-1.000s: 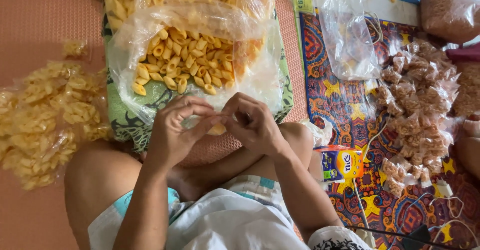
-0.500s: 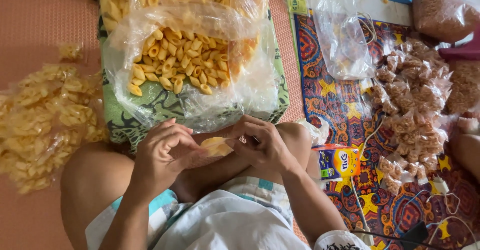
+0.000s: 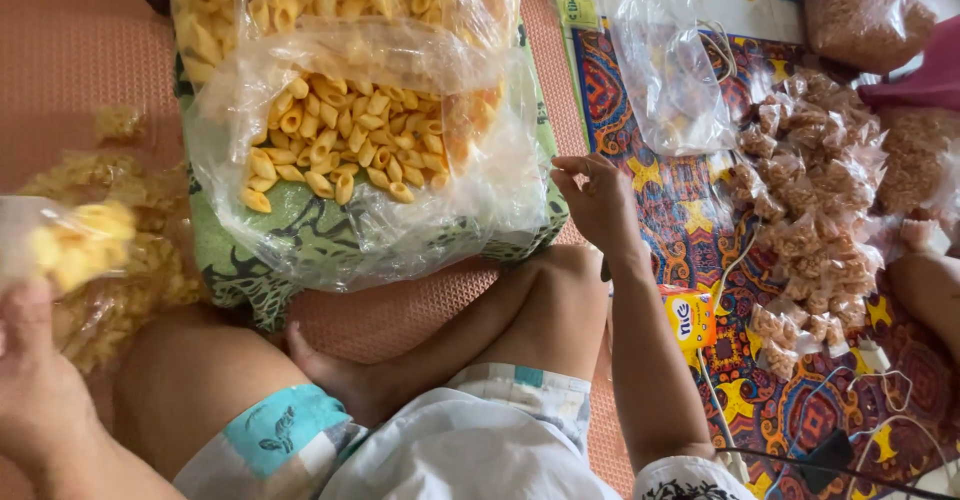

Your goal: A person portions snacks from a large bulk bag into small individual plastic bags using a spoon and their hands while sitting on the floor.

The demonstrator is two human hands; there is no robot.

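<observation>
At the far left edge, the left hand (image 3: 35, 390) is cut off by the frame and blurred, so its fingers are hard to make out; it seems to hold a small clear packet of yellow snacks (image 3: 75, 245) from below, the packet standing just above the hand and in front of a pile of filled packets (image 3: 120, 260) on the orange mat (image 3: 60, 50). Whether the grip is a pinch or a full clasp I cannot tell. Well apart from it, the right hand (image 3: 600, 200) hangs above the right knee with thumb and forefinger pinched together, holding nothing I can see (anything thin between the fingertips would be too small to tell). It sits just beside the right edge of the large open plastic bag of tube-shaped snacks (image 3: 370, 150), near but not touching it. That bag lies on a green patterned cloth (image 3: 260, 260). Right of the hand, small packets of brownish snacks (image 3: 820, 200) cover a colourful mat (image 3: 640, 80).
</observation>
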